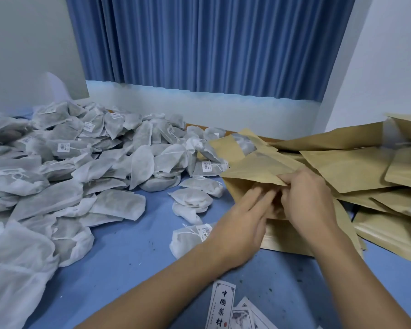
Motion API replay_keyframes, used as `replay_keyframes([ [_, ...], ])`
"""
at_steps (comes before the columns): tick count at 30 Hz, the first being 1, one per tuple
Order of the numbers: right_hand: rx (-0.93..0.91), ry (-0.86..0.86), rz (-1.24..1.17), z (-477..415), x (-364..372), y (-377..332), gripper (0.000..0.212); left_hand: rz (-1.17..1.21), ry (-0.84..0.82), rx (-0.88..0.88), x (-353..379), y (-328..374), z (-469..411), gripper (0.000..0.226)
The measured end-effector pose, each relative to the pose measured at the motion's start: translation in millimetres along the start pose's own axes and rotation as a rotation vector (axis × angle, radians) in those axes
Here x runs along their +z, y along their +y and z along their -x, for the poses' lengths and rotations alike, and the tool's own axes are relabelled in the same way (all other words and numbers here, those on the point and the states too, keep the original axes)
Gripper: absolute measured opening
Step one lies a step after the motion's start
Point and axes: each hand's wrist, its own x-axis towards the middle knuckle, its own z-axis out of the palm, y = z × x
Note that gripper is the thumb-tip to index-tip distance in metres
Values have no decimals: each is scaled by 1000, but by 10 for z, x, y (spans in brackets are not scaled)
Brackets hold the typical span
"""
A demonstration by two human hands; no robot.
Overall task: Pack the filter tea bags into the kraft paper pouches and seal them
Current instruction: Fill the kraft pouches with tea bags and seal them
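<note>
A large heap of white filter tea bags [81, 167], many with small paper tags on strings, covers the left half of the blue surface [133, 257] and reaches back to its far edge. A few more of these bags lie loose near the middle, just left of the hands. One tagged white tea bag [185, 241] lies right beside the left wrist.

Along the right side of the surface lies a loose stack of flat brown kraft paper pouches [356, 167], overlapping one another at different angles. Both hands meet at one brown kraft paper pouch [252, 172] at the stack's left edge. The right hand [306, 203] has its fingers curled and pinches the edge of this pouch. The left hand [242, 224] has its fingers stretched nearly straight, their tips against the pouch just under that edge, grasping nothing that shows.

At the near edge of the surface lie white printed paper labels [222, 305] with black characters. A blue pleated curtain [211, 43] hangs behind the far edge.
</note>
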Motion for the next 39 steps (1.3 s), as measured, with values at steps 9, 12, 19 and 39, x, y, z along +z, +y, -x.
replay_keyframes([
  [9,12,1,-7,48,-70,-40,26,-151,-102,-448,-458,-41,813,71],
  [12,-11,-17,-28,63,-79,-87,29,35,160,-318,-449,81,585,47],
  [19,-146,4,-164,27,-172,-117,33,84,-14,-479,100,-10,-498,30],
  [39,-42,23,-6,39,-101,-51,29,-331,105,-667,-446,-592,334,39],
])
